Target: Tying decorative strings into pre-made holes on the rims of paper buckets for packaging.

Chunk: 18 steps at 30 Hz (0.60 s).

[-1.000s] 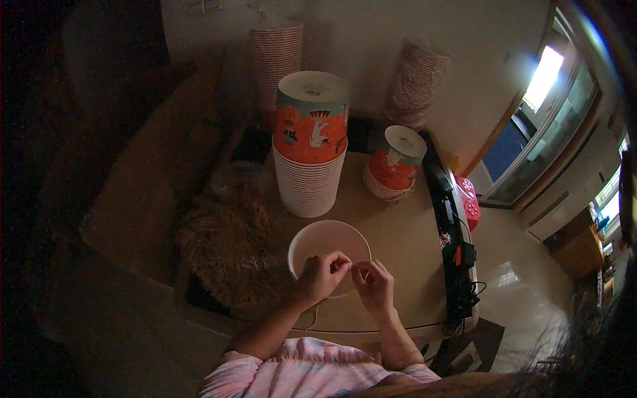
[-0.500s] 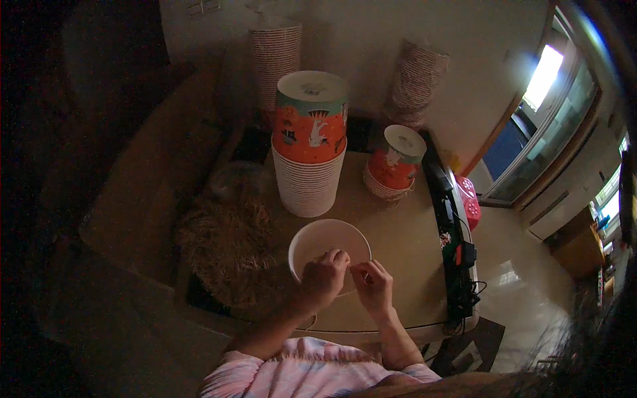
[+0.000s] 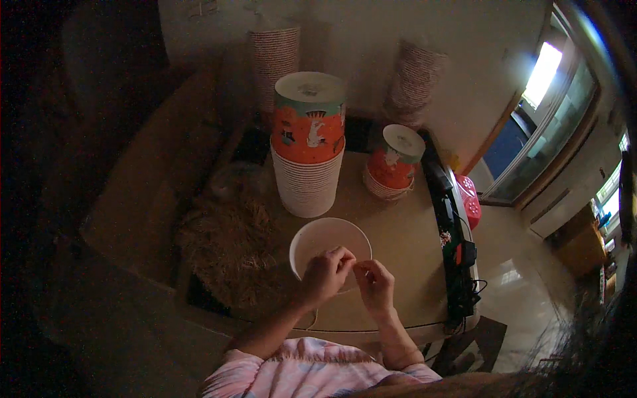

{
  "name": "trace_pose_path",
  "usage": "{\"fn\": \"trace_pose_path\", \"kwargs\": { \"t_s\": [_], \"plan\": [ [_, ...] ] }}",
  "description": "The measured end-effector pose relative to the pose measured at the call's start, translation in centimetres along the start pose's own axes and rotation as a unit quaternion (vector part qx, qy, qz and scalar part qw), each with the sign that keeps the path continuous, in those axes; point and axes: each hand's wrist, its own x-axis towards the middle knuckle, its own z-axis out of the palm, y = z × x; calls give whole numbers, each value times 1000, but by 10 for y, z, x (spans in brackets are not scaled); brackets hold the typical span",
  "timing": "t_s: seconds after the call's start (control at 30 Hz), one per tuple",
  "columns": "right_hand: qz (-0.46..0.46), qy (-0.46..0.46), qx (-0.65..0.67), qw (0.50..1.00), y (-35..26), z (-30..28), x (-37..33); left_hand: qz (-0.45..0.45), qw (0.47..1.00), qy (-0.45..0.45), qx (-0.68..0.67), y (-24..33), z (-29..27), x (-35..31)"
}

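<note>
A white paper bucket point(image 3: 310, 240) stands with its open mouth up near the table's front edge. My left hand point(image 3: 326, 270) reaches over its near rim, fingers closed in a pinch. Just to the right, at the bucket's rim, my right hand point(image 3: 375, 284) is pinched closed too, its fingertips almost touching the left ones. A thin cord seems to run between the fingertips, mostly hidden by them. A pale cord end point(image 3: 312, 321) hangs below my left forearm. Left of the bucket lies a heap of brown cords point(image 3: 229, 249).
Behind the bucket rises a tall stack of white buckets point(image 3: 308, 182), topped by an upturned orange and green one point(image 3: 310, 129). A shorter bucket stack point(image 3: 391, 166) stands right. Wrapped stacks point(image 3: 275, 63) line the wall. A black power strip point(image 3: 466, 253) lies along the table's right edge point(image 3: 434, 318).
My left hand has lifted and turned slightly, its fingers drawing closer to the right fingertips. My right hand stays almost in place. The bucket has barely shifted.
</note>
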Motion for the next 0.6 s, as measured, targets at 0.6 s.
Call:
{"fn": "trace_pose_path", "kwargs": {
  "t_s": [0.6],
  "plan": [
    [-8, -26, 94, 995, 2, -15, -4, -195, 925, -119, -305, 18, -28, -3]
  ]
}}
